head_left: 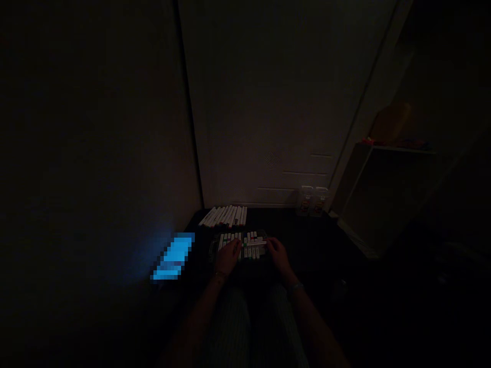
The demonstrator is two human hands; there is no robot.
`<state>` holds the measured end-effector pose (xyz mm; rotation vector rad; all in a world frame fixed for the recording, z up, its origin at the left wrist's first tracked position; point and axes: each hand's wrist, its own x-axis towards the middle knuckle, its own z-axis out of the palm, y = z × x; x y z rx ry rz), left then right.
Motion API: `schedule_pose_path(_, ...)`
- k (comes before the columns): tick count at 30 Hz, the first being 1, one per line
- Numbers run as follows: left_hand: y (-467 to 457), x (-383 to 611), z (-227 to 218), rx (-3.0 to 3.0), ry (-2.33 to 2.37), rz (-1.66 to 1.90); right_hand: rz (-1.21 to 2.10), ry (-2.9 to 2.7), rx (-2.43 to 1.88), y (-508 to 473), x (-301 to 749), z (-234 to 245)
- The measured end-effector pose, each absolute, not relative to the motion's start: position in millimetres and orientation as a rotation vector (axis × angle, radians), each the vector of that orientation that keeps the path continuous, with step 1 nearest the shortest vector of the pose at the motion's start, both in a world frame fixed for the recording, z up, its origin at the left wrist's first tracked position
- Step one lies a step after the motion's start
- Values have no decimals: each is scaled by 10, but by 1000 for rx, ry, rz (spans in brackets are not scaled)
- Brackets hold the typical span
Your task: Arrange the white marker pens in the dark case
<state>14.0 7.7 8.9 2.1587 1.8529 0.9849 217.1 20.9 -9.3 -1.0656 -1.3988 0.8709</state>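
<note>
Dim room, centre of frame: the left hand [227,257] and right hand [279,255] rest on either side of a tray of markers [241,246], steadying it; finger grip cannot be told. A loose row of markers [225,215] lies behind; a blue screen [174,256] glows at left.

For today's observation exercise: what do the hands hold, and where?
Both the left hand and right hand rest on the markers; too dark to tell any grip.
</note>
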Motion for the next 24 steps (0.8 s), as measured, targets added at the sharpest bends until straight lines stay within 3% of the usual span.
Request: schedule_pose_path(24,82,129,66,2216,1839,1025,846,-1394,-1083,239,2161,-130)
